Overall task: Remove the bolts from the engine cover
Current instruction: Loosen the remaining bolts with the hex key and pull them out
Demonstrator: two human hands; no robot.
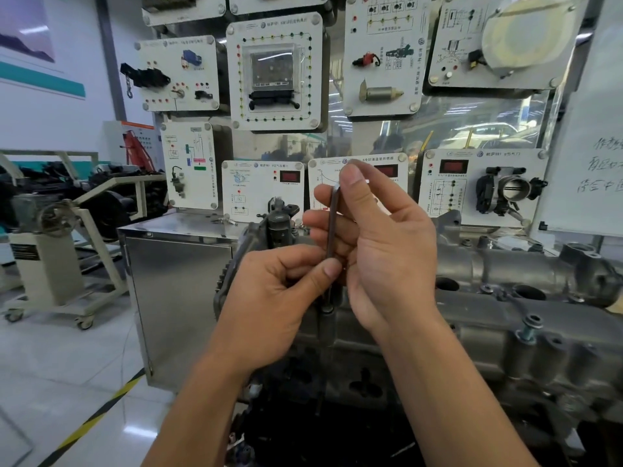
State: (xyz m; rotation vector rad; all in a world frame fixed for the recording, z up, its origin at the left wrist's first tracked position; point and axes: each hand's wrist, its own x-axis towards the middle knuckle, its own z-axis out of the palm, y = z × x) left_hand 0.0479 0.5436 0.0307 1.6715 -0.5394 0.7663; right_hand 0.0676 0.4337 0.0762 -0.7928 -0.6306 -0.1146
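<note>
There is one camera only, a wide-angle worn on the person's head, facing forward and a little downward. It sits close to the left hand and right hand, raised mid-frame over the engine cover, with the panel board just behind.

2 hands, 1 hex key

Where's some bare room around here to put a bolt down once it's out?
The steel cabinet top, between the display panels and the toothed sprocket, looks mostly bare. The engine cover is cramped: wells, bosses and a raised bolt. Tightest is where left hand and right hand hold the hex key.
</note>
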